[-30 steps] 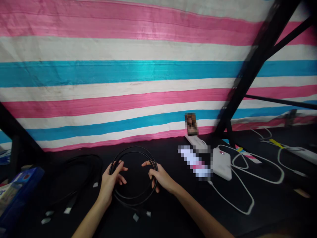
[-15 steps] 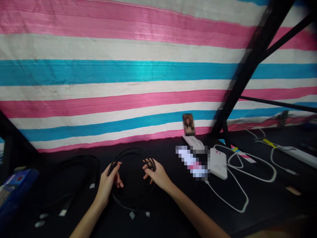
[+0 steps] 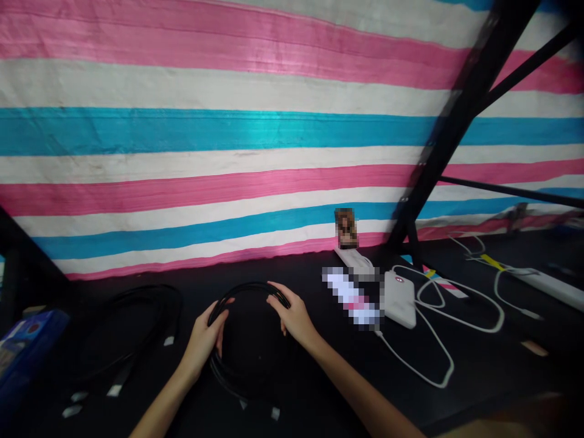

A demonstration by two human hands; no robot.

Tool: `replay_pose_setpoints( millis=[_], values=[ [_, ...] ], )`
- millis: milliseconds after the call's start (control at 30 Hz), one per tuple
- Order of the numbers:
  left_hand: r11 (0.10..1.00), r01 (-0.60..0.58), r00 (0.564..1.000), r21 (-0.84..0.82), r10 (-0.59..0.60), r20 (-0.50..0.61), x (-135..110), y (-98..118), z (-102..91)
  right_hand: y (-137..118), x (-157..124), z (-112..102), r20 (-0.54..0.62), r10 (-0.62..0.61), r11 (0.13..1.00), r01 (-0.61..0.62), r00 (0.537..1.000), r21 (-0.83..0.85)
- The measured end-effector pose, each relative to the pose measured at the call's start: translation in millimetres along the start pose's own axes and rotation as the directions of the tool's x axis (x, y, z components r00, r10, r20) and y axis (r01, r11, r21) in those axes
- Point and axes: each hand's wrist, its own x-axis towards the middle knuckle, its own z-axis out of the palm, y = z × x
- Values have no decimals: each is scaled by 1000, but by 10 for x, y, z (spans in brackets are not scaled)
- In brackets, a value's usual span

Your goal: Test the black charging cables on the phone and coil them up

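Note:
A coiled black cable (image 3: 249,288) forms a ring between my hands, just over the black tabletop. My left hand (image 3: 207,334) is closed around the coil's left side, thumb on top and fingers curled beneath. At the upper right of the ring, my right hand (image 3: 292,310) grips the strands between thumb and fingers. Small whitish tags or ends (image 3: 275,414) show at the bottom of the coil. Left of my hands lies another black cable coil (image 3: 171,298), with pale ends (image 3: 115,390) resting on the table.
A white power bank (image 3: 399,298) with white cords lies to the right, beside a blurred phone-like item (image 3: 351,298). A white power strip (image 3: 556,289) is farther right. A blue box (image 3: 34,347) stands at left. Black metal posts (image 3: 438,164) and striped sheeting (image 3: 228,131) rise behind.
My right hand has shifted up along the ring and closed on its upper right. My left hand has moved slightly right. The coil's strands lie closer together at the top.

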Motion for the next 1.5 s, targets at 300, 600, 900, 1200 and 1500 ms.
replay_pose_setpoints(
  millis=[300,600,900,1200,1500],
  values=[
    [997,54,997,52,-50,-67,-9,-17,17,12,13,-39,46,34,999,-34,998,-13],
    [960,-54,998,275,47,34,-47,-20,45,111,-9,-4,15,-85,893,82,996,-443],
    [965,-9,981,-263,59,183,-137,73,139,80,68,42,-3,156,937,-147,988,318],
    [987,-58,976,148,25,217,-116,-84,216,73,133,-13,-84,308,676,-156,948,720],
    [980,135,984,-144,-150,-96,-20,-55,152,65,40,90,328,338,926,-374,882,50]
  ],
)
